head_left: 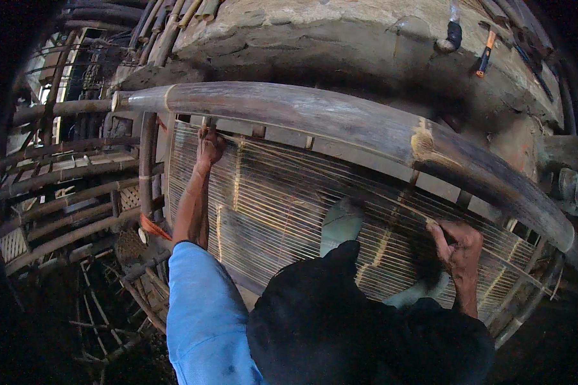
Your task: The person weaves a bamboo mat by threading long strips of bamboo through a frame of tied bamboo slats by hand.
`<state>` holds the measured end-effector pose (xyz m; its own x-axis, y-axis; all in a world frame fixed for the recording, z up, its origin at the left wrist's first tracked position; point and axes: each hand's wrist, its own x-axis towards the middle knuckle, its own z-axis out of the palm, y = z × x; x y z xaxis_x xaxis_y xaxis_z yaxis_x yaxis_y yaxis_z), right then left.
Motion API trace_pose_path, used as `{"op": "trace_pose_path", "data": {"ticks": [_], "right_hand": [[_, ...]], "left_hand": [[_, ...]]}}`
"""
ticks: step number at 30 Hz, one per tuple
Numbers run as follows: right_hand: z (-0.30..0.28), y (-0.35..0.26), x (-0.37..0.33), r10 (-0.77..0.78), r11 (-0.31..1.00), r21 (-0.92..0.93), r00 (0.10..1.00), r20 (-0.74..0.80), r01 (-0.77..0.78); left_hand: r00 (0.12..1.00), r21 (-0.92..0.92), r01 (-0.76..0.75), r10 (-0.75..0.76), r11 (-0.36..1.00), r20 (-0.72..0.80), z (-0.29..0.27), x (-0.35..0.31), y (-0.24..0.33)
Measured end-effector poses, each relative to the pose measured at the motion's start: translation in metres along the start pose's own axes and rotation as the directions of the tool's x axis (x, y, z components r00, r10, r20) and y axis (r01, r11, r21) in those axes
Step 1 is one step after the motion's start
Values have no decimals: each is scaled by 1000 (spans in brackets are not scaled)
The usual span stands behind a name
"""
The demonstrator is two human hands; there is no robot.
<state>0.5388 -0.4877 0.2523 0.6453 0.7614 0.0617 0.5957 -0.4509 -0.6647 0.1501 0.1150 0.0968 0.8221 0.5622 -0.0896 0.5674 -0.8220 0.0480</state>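
Observation:
Beneath me lies a slatted bamboo panel point(270, 221) of many thin, narrow strips, set along a thick bamboo pole point(289, 102). My left hand point(210, 146) is closed at the panel's far left corner, close to the pole. A short pale piece sticks up at its fingers, but what they grip is mostly hidden. On the right, my right hand point(457, 247) pinches a thin bamboo strip point(401, 206) between thumb and fingers. This strip slants across the slats, from near the pole toward the right end.
My greenish-grey shoes point(340, 226) are on the slats. A hammer point(487, 52) with an orange and black handle lies on the concrete ledge point(340, 38) beyond the pole, near a pipe elbow point(451, 37). Bamboo rails point(77, 170) stand at left, with an orange strap point(154, 228).

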Motion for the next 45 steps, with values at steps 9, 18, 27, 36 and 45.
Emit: {"op": "trace_pose_path", "data": {"ticks": [9,18,27,36,45], "right_hand": [[10,-12,12,106,994,23,989,99,-108],[4,24,2,9,978,-200,945,326,60],[21,1,-17,-114,990,-76,992,53,118],[-32,9,-48,-11,997,-75,999,43,14],[-22,19,-33,-206,978,4,970,127,207]], "left_hand": [[1000,-14,27,-27,1000,-11,14,-8,-47],[969,-47,-62,48,997,-243,-21,0,149],[786,-388,-588,614,710,-68,-101,-15,411],[665,-170,-743,743,648,-75,-77,-12,366],[916,-326,-325,381,888,123,-105,-46,340]]}}
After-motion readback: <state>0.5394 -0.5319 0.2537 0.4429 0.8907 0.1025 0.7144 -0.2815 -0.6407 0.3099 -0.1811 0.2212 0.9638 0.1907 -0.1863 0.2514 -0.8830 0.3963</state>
